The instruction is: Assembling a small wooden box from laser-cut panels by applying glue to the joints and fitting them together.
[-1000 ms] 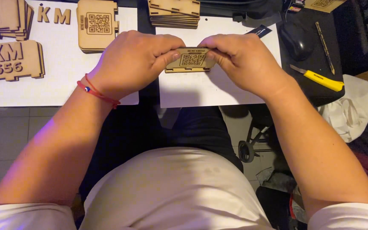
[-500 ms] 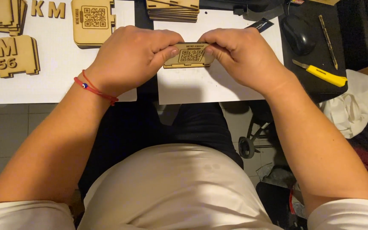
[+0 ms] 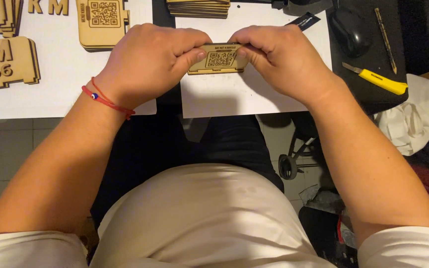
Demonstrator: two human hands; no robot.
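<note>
Wooden plaque (image 3: 219,58), engraved with a square code, sits pinched at both ends; left hand (image 3: 150,62) and right hand (image 3: 284,59) grip it closed-fingered. It hovers over white paper (image 3: 234,97); a yellow utility knife (image 3: 377,79) lies well apart.

Matt engraved wooden plaque (image 3: 219,58)

bare white sheet (image 3: 234,97) below hands, wooden stack (image 3: 198,7) blocking ahead

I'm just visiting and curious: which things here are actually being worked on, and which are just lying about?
In hand: small engraved wooden plaque, pinched between left hand and right hand.

Lying about: yellow utility knife, computer mouse, stack of wooden plaques, larger wooden sign, white cloth.
</note>
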